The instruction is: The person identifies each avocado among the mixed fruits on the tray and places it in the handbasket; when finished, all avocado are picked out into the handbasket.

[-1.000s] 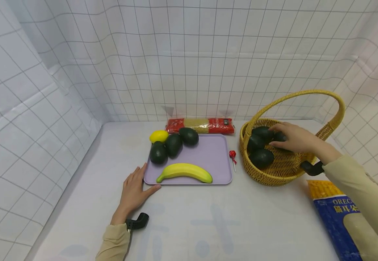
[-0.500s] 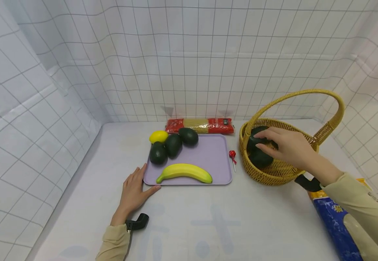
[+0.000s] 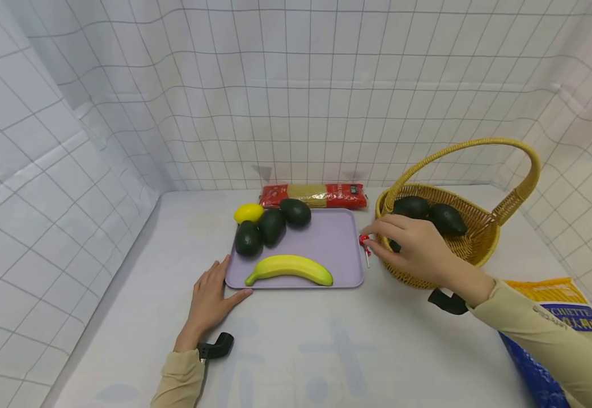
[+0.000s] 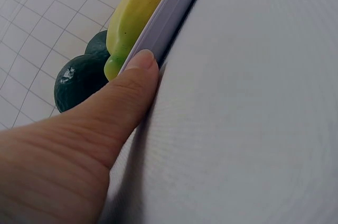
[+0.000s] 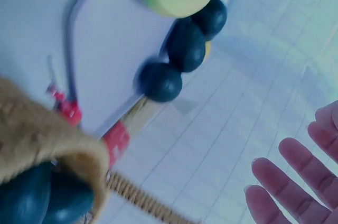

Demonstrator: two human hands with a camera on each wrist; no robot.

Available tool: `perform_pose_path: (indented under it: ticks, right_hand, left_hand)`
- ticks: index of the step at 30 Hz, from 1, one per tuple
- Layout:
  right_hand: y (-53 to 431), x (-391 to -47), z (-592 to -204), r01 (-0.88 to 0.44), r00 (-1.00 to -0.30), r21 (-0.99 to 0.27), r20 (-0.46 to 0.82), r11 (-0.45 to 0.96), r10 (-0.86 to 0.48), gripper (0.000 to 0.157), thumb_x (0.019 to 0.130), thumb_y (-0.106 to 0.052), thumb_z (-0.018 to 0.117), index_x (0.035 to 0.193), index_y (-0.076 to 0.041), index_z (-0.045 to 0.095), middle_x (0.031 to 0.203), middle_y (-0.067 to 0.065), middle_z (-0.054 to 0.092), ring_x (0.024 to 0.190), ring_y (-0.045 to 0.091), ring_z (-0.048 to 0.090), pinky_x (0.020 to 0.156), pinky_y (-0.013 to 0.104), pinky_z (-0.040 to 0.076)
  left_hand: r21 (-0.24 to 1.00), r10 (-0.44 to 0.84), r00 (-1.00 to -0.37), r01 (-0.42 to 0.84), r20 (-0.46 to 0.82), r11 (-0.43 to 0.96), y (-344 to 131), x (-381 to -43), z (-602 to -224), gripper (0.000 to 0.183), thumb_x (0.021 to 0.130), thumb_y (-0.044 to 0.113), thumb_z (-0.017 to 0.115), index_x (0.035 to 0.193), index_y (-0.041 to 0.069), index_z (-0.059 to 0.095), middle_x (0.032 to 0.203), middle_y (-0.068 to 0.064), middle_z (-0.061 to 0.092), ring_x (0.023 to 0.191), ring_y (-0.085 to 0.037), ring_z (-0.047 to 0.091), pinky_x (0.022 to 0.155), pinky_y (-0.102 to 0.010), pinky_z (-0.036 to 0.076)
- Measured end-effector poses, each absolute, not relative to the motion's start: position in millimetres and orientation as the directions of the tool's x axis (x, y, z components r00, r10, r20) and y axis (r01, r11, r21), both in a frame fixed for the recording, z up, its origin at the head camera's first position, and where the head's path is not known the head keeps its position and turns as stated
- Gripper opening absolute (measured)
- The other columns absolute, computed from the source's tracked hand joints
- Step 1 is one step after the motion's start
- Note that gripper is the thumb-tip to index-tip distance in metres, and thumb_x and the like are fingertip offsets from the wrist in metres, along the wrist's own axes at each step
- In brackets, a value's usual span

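My left hand [image 3: 210, 297] rests at the near left corner of a lilac tray [image 3: 321, 243], fingers along its side. In the left wrist view the thumb [image 4: 134, 76] touches the tray's edge beside the banana [image 4: 140, 12]. On the tray lie the banana and three avocados [image 3: 272, 228], with a lemon [image 3: 248, 213] at the back left corner. My right hand [image 3: 418, 246] hovers over the left rim of a wicker basket [image 3: 472, 229], fingertips near a red lollipop [image 3: 367, 258]. The right wrist view shows its fingers [image 5: 285, 187] apart, holding nothing. Avocados [image 3: 447, 220] lie in the basket, partly hidden.
A red and yellow pack of noodles [image 3: 313, 196] lies behind the tray. The basket's tall handle [image 3: 472, 144] arches above it. A blue and orange bag of pasta [image 3: 541, 351] lies at the right, partly under the sleeve. A white grid curtain [image 3: 296, 96] closes the back.
My right hand has moved left, from the avocados inside the basket to its left rim by the lollipop. It has let go of an avocado there. My left hand has stayed put.
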State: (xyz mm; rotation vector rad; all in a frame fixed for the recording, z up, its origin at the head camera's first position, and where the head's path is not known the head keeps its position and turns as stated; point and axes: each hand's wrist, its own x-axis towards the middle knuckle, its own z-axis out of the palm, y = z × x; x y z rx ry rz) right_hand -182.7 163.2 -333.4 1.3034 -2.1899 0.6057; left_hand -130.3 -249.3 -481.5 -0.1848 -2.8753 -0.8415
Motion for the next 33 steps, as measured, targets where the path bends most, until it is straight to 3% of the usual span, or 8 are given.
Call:
perform_pose_path:
  ticks: [5,11,14,23,33]
  right_hand:
    - [143.6,-184.2,-340.6,-0.892,-0.423,-0.154,0.613,0.425,-0.668,0.036,0.096,-0.042,0.049,0.103,-0.013,0.069,0.094,-0.003,0.064,0.065,0.005,0.051,0.051,0.020,0.044]
    - [117.7,-187.1,-346.6,-0.896,-0.434,-0.202,0.595,0.396,-0.677,0.021,0.090,-0.026,0.066,0.106,-0.012,0.068,0.099,-0.003,0.066,0.074,0.008,0.058,0.056,0.021,0.048]
    - [105.8,-188.8,-347.6,-0.890,-0.447,-0.214,0.586,0.404,-0.676,0.023,0.085,-0.020,0.071,0.106,-0.012,0.068,0.099,-0.002,0.066,0.080,0.009,0.060,0.059,0.022,0.050]
    - [86.9,-209.4,-354.2,-0.815,-0.578,-0.311,0.494,0.489,-0.650,0.026,0.087,-0.023,0.070,0.111,-0.012,0.066,0.104,0.002,0.064,0.077,0.013,0.059,0.056,0.022,0.049]
    - [75.2,-245.5,-359.3,-0.723,-0.690,-0.429,0.410,0.542,-0.596,0.029,0.090,-0.025,0.067,0.116,-0.012,0.064,0.113,0.002,0.063,0.101,0.018,0.059,0.082,0.036,0.050]
  left_hand:
    - [0.527,0.076,-0.986,0.145,0.149,0.838,-249.6,-132.0,-481.1,0.095,0.082,0.049,0.070,0.150,0.003,0.023,0.149,-0.025,0.028,0.138,-0.040,0.017,0.107,-0.058,0.009]
    - [0.530,0.074,-0.988,0.136,0.136,0.837,-250.3,-132.2,-480.6,0.095,0.081,0.050,0.070,0.150,0.004,0.022,0.149,-0.024,0.028,0.138,-0.040,0.016,0.107,-0.057,0.009]
    - [0.529,0.074,-0.987,0.138,0.141,0.837,-250.7,-131.8,-481.2,0.095,0.081,0.049,0.070,0.150,0.004,0.023,0.149,-0.024,0.028,0.138,-0.039,0.016,0.108,-0.057,0.009]
    - [0.528,0.078,-0.983,0.156,0.167,0.835,-249.1,-131.7,-482.8,0.094,0.082,0.047,0.071,0.150,0.003,0.024,0.148,-0.025,0.029,0.137,-0.040,0.018,0.107,-0.058,0.010]
    - [0.525,0.075,-0.984,0.149,0.160,0.838,-248.0,-130.0,-480.5,0.093,0.083,0.046,0.070,0.150,0.002,0.023,0.148,-0.026,0.028,0.137,-0.040,0.018,0.107,-0.058,0.010]
